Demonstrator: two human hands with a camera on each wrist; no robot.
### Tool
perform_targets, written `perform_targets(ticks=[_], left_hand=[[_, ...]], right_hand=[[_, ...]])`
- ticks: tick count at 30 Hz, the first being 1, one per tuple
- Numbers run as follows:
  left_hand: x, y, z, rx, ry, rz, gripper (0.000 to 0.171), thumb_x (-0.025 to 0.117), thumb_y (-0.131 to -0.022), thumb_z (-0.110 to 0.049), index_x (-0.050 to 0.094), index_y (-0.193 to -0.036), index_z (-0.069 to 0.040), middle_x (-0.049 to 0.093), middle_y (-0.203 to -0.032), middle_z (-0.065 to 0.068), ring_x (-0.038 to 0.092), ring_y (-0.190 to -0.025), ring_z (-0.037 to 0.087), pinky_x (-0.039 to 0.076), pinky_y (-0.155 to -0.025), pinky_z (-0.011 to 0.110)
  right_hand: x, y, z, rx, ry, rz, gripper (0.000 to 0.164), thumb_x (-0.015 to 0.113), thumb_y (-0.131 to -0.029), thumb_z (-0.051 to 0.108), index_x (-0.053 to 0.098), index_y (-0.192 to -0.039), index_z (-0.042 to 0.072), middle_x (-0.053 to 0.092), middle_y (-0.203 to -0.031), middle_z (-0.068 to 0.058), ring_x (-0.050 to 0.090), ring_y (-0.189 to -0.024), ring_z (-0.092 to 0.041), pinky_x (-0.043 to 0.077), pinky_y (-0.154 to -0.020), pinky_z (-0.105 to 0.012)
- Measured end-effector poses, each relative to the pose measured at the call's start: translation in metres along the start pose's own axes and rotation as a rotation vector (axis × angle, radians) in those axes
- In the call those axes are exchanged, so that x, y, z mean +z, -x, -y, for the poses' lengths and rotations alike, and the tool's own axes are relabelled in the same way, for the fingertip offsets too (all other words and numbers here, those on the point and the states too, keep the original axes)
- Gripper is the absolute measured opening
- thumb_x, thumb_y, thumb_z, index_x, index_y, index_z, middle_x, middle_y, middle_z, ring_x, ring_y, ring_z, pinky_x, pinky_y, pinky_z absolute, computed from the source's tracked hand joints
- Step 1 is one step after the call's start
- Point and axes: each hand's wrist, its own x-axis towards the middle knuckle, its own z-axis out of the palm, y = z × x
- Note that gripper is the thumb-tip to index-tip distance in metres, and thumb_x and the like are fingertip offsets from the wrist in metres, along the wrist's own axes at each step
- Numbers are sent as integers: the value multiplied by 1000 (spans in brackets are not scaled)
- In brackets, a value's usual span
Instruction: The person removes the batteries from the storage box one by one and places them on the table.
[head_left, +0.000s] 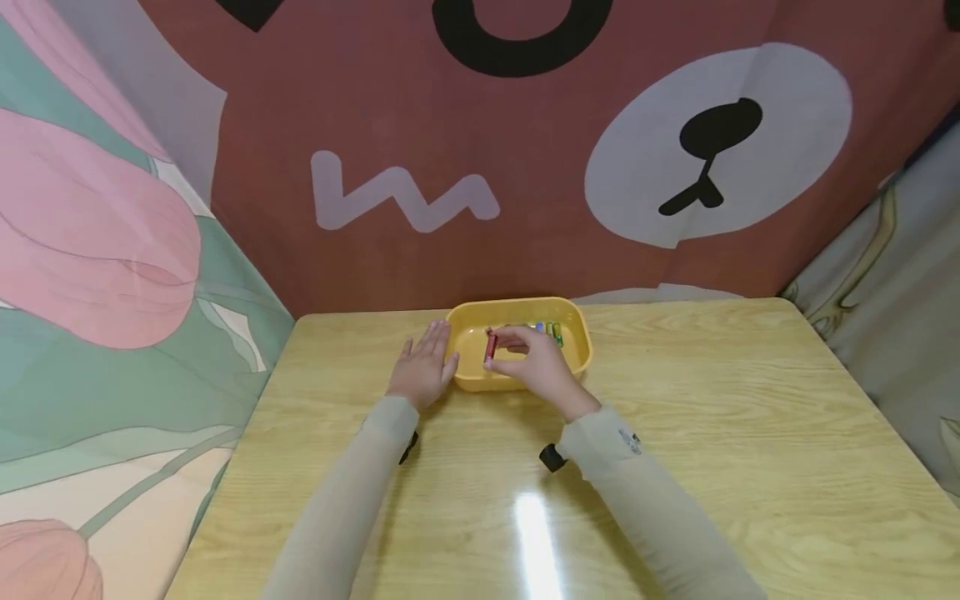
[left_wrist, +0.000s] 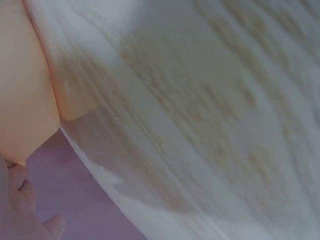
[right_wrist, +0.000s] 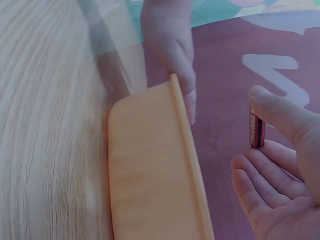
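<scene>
A red battery (head_left: 491, 346), pinched at its two ends between thumb and fingers of my right hand (head_left: 540, 365), is held over a yellow plastic tray (head_left: 517, 384). In the right wrist view the red battery (right_wrist: 257, 131) stands roughly upright between thumb and fingertip, above the tray's rim. My left hand (head_left: 422, 369) rests against the tray's left end with its fingers stretched out. Several small coloured batteries (head_left: 555, 331), green, yellow and blue among them, lie in the tray's right half, partly hidden by my right hand. The left wrist view catches some fingers (left_wrist: 22, 192) beside the tray wall (left_wrist: 25, 85).
The tray stands at the back edge of a wood-grain table (head_left: 720, 400). Right behind rises a brown cloth (head_left: 540, 250) with a bear print. Flowered cloth (head_left: 112, 317) hangs at the left, and another cloth (head_left: 900, 300) at the right.
</scene>
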Motion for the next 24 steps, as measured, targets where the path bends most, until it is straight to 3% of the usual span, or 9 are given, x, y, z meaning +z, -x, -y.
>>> perform_targets(ticks=[5,13,20,24], left_hand=[[-1,-2,0,5,4,1,67,29,-110,-44,14,-164,-9,16,-169,6,11,-156,20,17,-123,54],[-5,2,2,-12,-10,5,66,31,-110,-43,13,-164,-9,14,-169,5,11,-156,20,17,-123,55],[-5,3,3,3,-27,1,67,28,-110,-45,12,-164,-8,16,-169,7,12,-156,21,16,-124,54],[-3,1,2,15,-46,-6,67,28,-110,-45,14,-164,-8,16,-169,6,13,-156,21,17,-123,54]], right_hand=[[0,10,5,23,-27,-13,53,88,-81,21,68,-127,7,69,-124,-11,63,-118,-39,49,-103,-52],[8,21,5,-15,-81,-43,48,88,-80,16,69,-123,8,70,-118,-8,66,-111,-30,49,-103,-53],[10,35,1,-20,-107,-48,52,88,-78,11,68,-126,6,71,-117,-9,65,-114,-37,51,-103,-43],[14,45,-7,16,-108,-55,49,88,-78,10,68,-122,8,71,-115,-6,65,-114,-37,50,-103,-49]])
